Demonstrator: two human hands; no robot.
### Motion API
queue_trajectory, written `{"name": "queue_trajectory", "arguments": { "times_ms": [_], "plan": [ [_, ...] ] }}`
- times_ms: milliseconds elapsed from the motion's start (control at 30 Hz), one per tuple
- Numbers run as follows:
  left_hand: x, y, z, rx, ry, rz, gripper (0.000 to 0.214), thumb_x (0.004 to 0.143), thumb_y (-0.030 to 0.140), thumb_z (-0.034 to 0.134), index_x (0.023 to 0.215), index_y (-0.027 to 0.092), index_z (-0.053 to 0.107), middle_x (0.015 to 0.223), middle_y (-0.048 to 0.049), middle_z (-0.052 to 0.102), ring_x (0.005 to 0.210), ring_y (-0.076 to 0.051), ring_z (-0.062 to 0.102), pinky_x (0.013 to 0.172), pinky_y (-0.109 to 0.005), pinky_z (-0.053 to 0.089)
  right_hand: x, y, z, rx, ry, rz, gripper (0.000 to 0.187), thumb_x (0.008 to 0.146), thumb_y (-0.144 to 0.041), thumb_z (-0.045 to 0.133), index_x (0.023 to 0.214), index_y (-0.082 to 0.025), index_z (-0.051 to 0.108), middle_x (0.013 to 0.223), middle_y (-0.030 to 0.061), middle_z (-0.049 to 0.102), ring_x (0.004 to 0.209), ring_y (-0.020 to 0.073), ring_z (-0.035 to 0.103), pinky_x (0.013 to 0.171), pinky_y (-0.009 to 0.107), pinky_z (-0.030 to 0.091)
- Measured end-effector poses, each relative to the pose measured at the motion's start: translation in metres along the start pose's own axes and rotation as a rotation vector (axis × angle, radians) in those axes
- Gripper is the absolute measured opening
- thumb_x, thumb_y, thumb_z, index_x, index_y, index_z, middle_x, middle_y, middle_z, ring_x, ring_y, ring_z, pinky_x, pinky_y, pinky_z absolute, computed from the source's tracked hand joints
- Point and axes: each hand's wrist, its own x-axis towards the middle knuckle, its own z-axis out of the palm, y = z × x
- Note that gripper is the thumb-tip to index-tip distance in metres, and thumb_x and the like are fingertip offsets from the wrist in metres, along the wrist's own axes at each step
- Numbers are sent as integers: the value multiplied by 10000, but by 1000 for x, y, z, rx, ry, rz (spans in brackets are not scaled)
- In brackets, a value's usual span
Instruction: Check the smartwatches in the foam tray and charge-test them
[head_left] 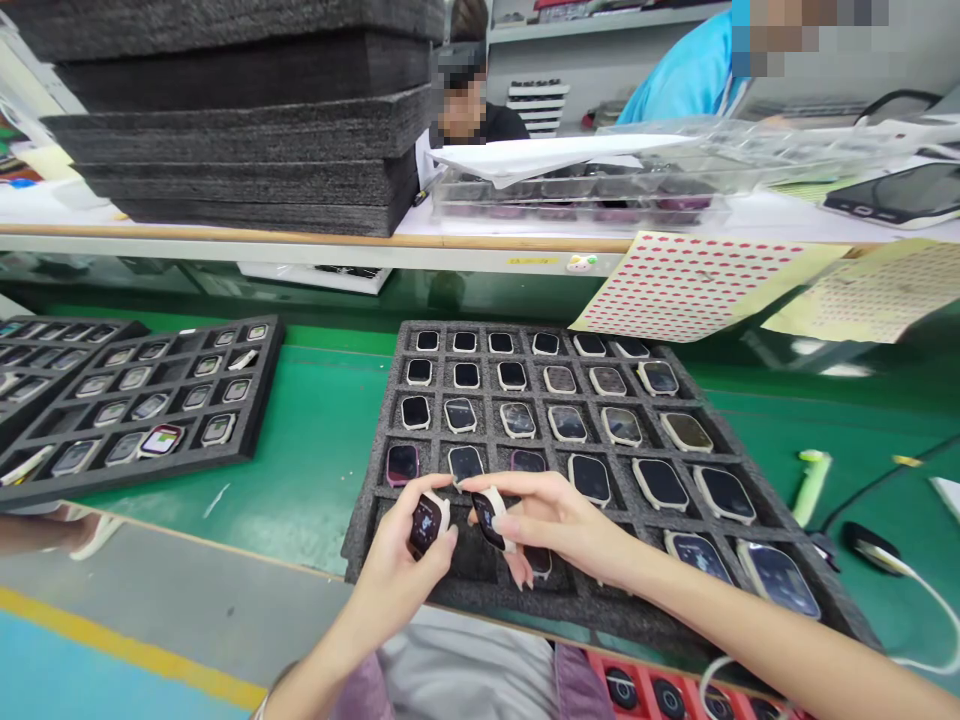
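Note:
My left hand (409, 545) is closed around a smartwatch case (430, 523) with a pale frame, its dark screen lit with small figures. Just to its right, my right hand (555, 515) pinches a second smartwatch case (488, 518), also pale-framed with a lit screen, tilted on its side. Neither watch has a strap. Both hands are above the near left part of a dark grey foam tray (365, 500). Rows of strapless watch cases lie in its square pockets, among them a purple-framed one (403, 465). My right hand and forearm hide some near pockets.
Another foam tray (259, 400) of watch cases stands at left. Stacked black foam trays (247, 140) and a phone (892, 195) are on the shelf ahead. Dotted sticker sheets (690, 285) hang from its edge. At right are a charging puck (870, 548) and cable. Two people are beyond the shelf.

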Motion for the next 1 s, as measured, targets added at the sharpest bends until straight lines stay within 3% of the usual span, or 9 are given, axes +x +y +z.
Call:
{"name": "queue_trajectory", "arguments": {
  "times_ms": [167,367,733,1000],
  "plan": [
    [0,1,0,4,29,26,386,802,192,564,1186,205,529,993,-30,627,834,-175,587,756,-266,451,-1,-2,2,-9,12,18,483,828,-316,685,1247,-110,560,587,10,638,477,139,622,487,224,497],
    [-1,3,-2,-8,23,48,396,807,198,566,1201,212,530,1040,-38,630,884,-185,587,811,-275,447,-2,-3,2,-11,24,22,485,818,-324,695,1236,-112,571,585,7,641,479,145,629,471,220,492],
    [-1,5,-1,-71,85,43,397,774,233,635,1168,201,587,964,-39,646,815,-186,597,744,-270,469,-3,-4,1,-42,34,43,505,825,-331,684,1263,-116,552,597,11,647,482,143,631,465,206,481],
    [0,2,0,-92,29,-24,438,809,222,609,1236,186,516,962,-45,634,843,-186,603,714,-255,470,-3,-4,2,-28,0,29,496,857,-333,652,1274,-96,532,630,33,669,519,160,658,504,234,512]
  ]
}}
